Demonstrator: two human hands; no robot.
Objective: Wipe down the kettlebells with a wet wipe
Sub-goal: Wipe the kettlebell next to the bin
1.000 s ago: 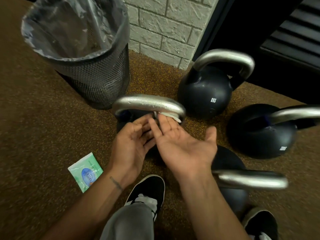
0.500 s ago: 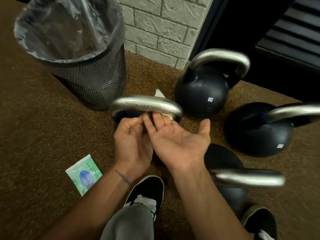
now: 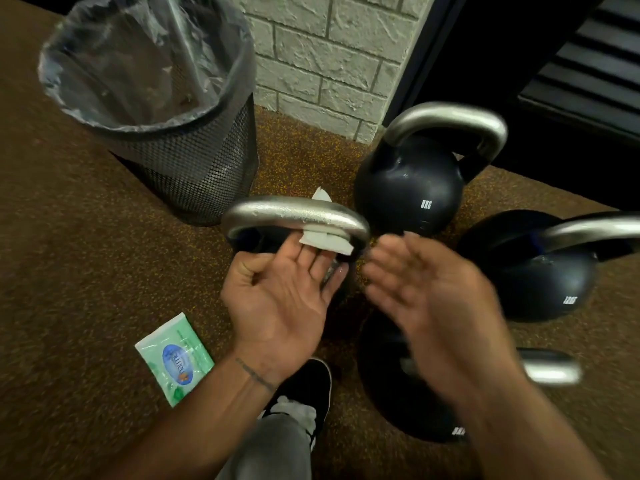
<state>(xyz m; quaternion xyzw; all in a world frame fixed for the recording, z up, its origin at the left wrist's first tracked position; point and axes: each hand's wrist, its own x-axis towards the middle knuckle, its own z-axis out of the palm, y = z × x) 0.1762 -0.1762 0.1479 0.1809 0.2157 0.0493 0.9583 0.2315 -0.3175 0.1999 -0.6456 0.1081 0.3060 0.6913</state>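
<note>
**Wipe draped on the middle kettlebell's handle, both hands spread**

The white wet wipe (image 3: pixel 327 241) hangs folded over the right part of the silver handle of the middle kettlebell (image 3: pixel 294 216), one corner poking up behind the bar. The left hand (image 3: pixel 280 292) lies palm up just below, fingers straight, their tips touching the wipe under the handle. The right hand (image 3: pixel 426 292) is blurred, its fingers apart and holding nothing, just to the right of the handle.

Three more black kettlebells stand on the brown speckled floor (image 3: pixel 69 271): one marked 8KG (image 3: pixel 408 188) behind, one (image 3: pixel 540 271) to the right, one (image 3: pixel 398 393) under the right forearm. A green wipes packet (image 3: pixel 175 358) lies near the left wrist. A lined mesh bin (image 3: pixel 187 157) stands by the brick wall (image 3: pixel 329 57).
</note>
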